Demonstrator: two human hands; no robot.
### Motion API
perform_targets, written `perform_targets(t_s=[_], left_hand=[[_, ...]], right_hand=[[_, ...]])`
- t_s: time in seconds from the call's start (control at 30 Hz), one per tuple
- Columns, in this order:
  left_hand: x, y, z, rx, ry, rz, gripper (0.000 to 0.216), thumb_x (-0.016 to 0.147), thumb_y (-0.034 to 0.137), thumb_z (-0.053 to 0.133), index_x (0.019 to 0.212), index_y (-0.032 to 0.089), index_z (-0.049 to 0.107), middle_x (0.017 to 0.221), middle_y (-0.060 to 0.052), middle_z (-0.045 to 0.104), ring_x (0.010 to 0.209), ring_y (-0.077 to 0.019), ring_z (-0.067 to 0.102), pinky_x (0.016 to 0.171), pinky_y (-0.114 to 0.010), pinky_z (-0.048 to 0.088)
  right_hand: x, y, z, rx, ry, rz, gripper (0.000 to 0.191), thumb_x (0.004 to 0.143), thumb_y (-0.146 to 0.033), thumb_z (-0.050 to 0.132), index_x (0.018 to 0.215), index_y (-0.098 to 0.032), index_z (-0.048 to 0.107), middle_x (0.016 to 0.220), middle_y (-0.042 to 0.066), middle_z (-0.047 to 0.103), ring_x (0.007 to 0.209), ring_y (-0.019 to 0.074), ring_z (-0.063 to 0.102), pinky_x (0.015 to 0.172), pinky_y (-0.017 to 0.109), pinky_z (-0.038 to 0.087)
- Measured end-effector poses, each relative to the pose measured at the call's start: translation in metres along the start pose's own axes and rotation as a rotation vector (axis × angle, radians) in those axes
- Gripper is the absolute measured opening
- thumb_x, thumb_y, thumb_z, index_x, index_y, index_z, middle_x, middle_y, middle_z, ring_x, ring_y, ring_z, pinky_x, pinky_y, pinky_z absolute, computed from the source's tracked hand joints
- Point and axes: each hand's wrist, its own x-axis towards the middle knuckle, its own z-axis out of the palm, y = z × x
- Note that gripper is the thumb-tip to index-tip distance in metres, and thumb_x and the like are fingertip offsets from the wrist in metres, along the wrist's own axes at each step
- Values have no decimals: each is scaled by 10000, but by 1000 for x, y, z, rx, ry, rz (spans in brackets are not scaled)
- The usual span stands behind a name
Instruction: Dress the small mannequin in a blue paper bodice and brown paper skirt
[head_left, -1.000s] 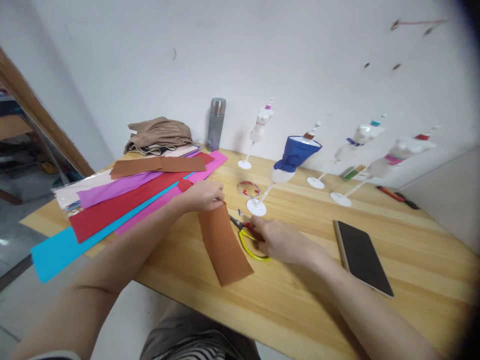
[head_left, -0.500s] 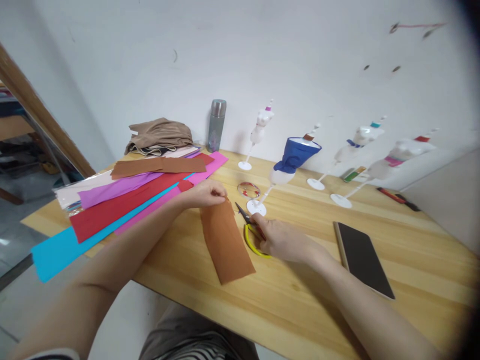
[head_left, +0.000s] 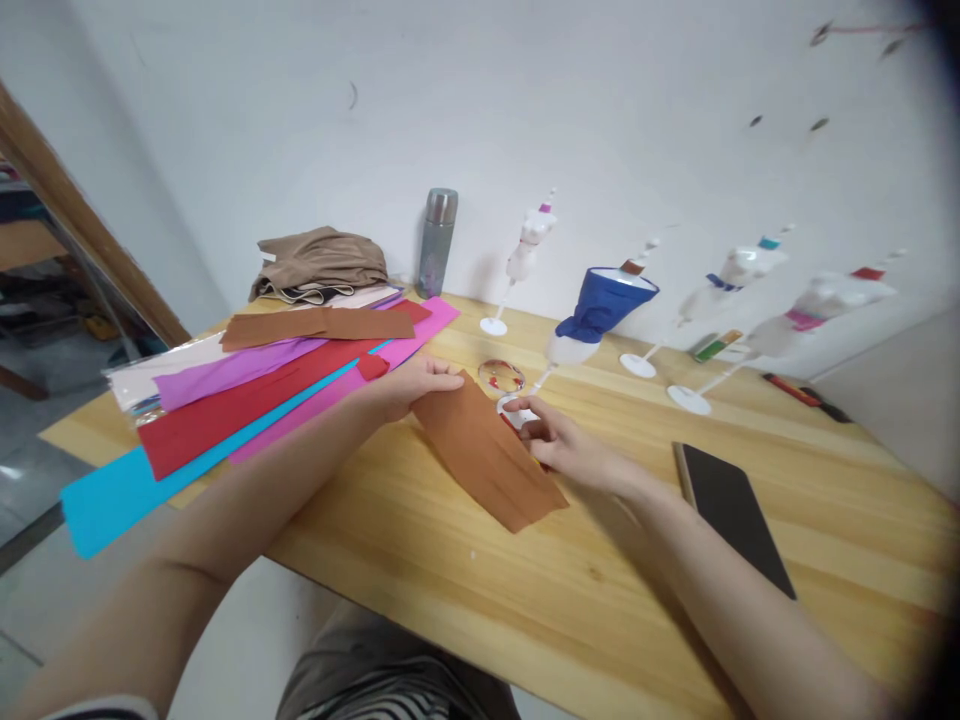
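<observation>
My left hand [head_left: 427,385] is closed in a pinch on the upper end of a brown fabric strip [head_left: 491,455]. The strip slants down to the right, just above the wooden table. Beside its right edge is my right hand [head_left: 566,445], its fingers bent and apart, with nothing visibly gripped. A small red bit shows under those fingers; I cannot make out what it is. Fabric and hand cover the spot where the scissors were, and the scissors do not show. Behind the right hand stands a small white mannequin [head_left: 574,349] wrapped in blue cloth [head_left: 607,303].
At the left lie red [head_left: 225,420], blue [head_left: 112,500] and pink fabric strips, with folded tan cloth [head_left: 322,262] behind. A flask [head_left: 436,245] stands by the wall. A round clear case [head_left: 501,376], other mannequins [head_left: 529,240] and a dark phone-like slab [head_left: 731,510] are on the table [head_left: 450,600].
My right hand has let go of the scissors, which have dropped from sight. The brown strip's lower end has swung right and up, toward the right hand. My left hand keeps its pinch.
</observation>
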Motion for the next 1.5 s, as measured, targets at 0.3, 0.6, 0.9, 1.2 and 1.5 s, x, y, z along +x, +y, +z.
perform_targets(t_s=[0.3, 0.6, 0.9, 1.2, 1.5], left_hand=[[1, -13, -7, -249, -290, 31, 466, 604, 471, 922, 801, 122, 686, 798, -88, 742, 679, -162, 685, 661, -249, 507], [4, -30, -8, -215, -301, -26, 437, 623, 476, 891, 783, 124, 690, 810, -115, 753, 710, -199, 702, 690, -287, 527], [1, -32, -7, -231, -312, -133, 397, 623, 411, 893, 755, 112, 666, 739, -79, 724, 649, -158, 659, 639, -249, 482], [2, -33, -6, -265, -337, -145, 408, 581, 395, 928, 741, 120, 673, 719, -69, 725, 632, -152, 669, 621, -236, 488], [4, -36, -8, -248, -331, -128, 383, 618, 406, 900, 741, 120, 677, 763, -92, 743, 667, -173, 689, 669, -263, 514]], right_hand=[[5, -1, 3, 361, 74, -28, 706, 708, -426, 743, 1325, -219, 468, 927, 62, 690, 577, 108, 506, 472, 224, 224], [7, 3, 8, 87, 51, -123, 572, 701, -382, 725, 1220, -202, 565, 803, -21, 558, 580, 108, 420, 554, 253, 372], [3, -6, 15, -820, 348, -128, 564, 815, -115, 559, 1372, -194, 599, 1039, 130, 740, 871, 246, 675, 769, 313, 471], [17, -10, 18, -1084, 439, 21, 713, 912, -145, 478, 1603, -175, 309, 1045, 173, 723, 864, 261, 683, 730, 310, 448], [23, -5, 12, -1125, 444, 17, 387, 953, -185, 465, 1319, -147, 585, 995, 143, 748, 863, 246, 709, 692, 289, 431]])
